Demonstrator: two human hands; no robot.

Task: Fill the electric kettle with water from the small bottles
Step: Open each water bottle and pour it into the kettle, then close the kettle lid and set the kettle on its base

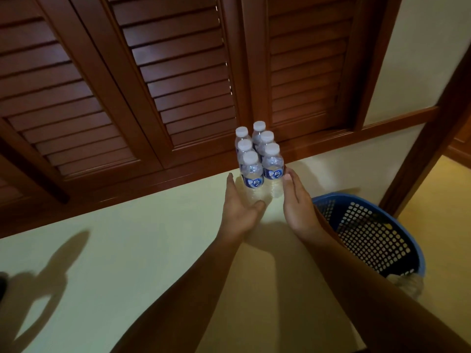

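Several small clear water bottles (260, 159) with white caps and blue labels stand in two rows on a pale floor, close to a dark wooden louvred door. My left hand (238, 207) lies at the left side of the group, fingers straight, its thumb against the base of the nearest bottle. My right hand (297, 202) lies flat along the group's right side, fingers straight. No kettle is in view.
A blue perforated plastic basket (367, 230) stands right of my right forearm, with crumpled clear plastic (405, 284) at its near rim. Wooden louvred doors (142, 80) and a skirting board run behind the bottles. A dark object (2, 286) shows at the left edge.
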